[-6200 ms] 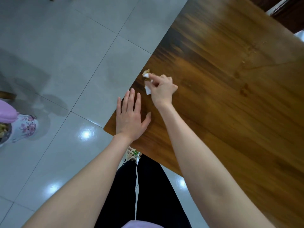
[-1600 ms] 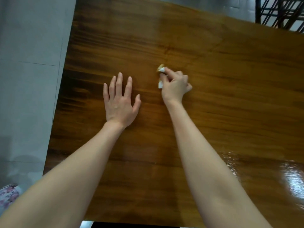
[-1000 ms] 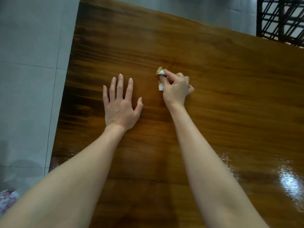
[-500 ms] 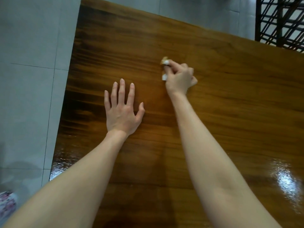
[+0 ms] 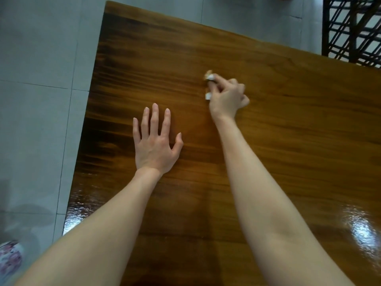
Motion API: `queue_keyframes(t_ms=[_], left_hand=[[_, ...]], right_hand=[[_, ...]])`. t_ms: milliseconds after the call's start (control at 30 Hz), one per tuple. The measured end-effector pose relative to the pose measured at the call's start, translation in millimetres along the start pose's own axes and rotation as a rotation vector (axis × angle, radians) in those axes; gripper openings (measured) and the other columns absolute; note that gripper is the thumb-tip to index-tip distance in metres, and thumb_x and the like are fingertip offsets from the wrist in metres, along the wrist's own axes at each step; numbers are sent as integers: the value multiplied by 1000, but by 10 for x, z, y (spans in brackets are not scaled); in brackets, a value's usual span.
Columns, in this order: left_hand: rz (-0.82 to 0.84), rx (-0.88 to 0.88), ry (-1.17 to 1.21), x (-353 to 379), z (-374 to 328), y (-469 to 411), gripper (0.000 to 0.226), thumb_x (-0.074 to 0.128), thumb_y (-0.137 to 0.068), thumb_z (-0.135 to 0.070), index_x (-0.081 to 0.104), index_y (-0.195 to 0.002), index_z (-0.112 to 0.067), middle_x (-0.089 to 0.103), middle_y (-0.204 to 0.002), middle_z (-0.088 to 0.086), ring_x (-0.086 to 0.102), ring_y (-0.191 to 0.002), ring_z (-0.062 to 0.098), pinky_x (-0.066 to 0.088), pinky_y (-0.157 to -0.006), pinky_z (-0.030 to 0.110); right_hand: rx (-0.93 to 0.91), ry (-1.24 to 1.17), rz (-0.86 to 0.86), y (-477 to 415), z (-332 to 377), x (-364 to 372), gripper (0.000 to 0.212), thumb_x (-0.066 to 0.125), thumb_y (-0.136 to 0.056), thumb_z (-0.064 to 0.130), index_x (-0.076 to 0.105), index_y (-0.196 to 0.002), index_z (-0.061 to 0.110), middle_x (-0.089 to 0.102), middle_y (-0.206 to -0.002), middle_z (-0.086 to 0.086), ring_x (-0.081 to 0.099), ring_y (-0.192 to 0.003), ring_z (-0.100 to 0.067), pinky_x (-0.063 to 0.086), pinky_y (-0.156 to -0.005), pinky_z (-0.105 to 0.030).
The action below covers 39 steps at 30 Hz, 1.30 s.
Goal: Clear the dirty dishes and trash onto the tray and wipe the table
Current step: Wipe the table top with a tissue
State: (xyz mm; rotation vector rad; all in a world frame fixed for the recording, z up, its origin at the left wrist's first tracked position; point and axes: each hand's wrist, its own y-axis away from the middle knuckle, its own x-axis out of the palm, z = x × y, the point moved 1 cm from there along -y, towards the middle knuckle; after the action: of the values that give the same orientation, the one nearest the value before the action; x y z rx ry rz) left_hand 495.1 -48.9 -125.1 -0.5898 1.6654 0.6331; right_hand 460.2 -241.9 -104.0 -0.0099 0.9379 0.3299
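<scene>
Lattice frame (image 5: 325, 27) beyond wooden table (image 5: 288, 141)

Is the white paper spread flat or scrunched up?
Scrunched up: the right hand grips the paper as a small wad, white bits poking past its fingers.

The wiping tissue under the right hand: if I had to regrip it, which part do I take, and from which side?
Take the tissue by its middle, from above, probably, as the right hand grips it now. It is crumpled low against the table; only small ends poke out by the thumb and past the index fingertip, likely too little to pinch securely.
</scene>
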Motion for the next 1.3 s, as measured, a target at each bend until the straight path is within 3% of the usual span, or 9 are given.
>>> queue_keyframes(t_ms=[167,433,633,700,967,1067,1300], left_hand=[[1,6,-10,-8,5,-6,69,28,-92,-59,32,-149,-21,25,-157,12,21,-144,34,10,-116,52],[19,-7,0,-30,-11,16,69,24,-92,-59,32,-149,-21,25,-157,12,20,-145,33,8,-117,51],[8,-7,-2,-14,-14,13,69,24,-92,-60,33,-149,-21,26,-157,11,21,-144,33,10,-117,51],[2,3,1,-9,-8,17,69,25,-92,-59,34,-148,-21,26,-157,12,21,-144,33,11,-117,52],[-7,-13,13,-21,11,-1,69,26,-91,-60,35,-148,-21,28,-156,11,22,-144,33,10,-116,51],[4,-18,15,-30,7,-10,69,28,-91,-60,36,-147,-21,28,-156,11,22,-144,33,9,-116,50],[17,-48,51,-92,-42,-8,67,37,-89,-56,42,-145,-19,30,-155,12,23,-143,34,8,-116,52]], right_hand=[[231,-69,-163,-384,-234,-280,25,57,-95,31,67,-118,31,62,-111,6,43,-113,-12,17,-89,-31],[-105,0,102,-20,232,148,26,57,-94,29,67,-118,31,61,-107,5,44,-111,-14,22,-94,-36],[169,-104,-121,-385,-97,-189,24,58,-94,30,67,-117,30,62,-111,7,43,-112,-11,18,-93,-31],[185,-102,-147,-455,-3,-140,24,56,-95,29,67,-117,30,61,-111,6,44,-113,-11,20,-96,-32],[-183,-5,140,-38,440,309,24,59,-94,27,69,-116,31,61,-103,4,45,-107,-16,23,-94,-38],[-96,-6,86,-14,98,44,24,59,-93,29,69,-115,32,60,-102,5,44,-108,-16,21,-93,-37],[320,-63,-158,-228,-702,-686,26,57,-95,29,67,-119,27,62,-117,3,43,-118,-16,20,-95,-36]])
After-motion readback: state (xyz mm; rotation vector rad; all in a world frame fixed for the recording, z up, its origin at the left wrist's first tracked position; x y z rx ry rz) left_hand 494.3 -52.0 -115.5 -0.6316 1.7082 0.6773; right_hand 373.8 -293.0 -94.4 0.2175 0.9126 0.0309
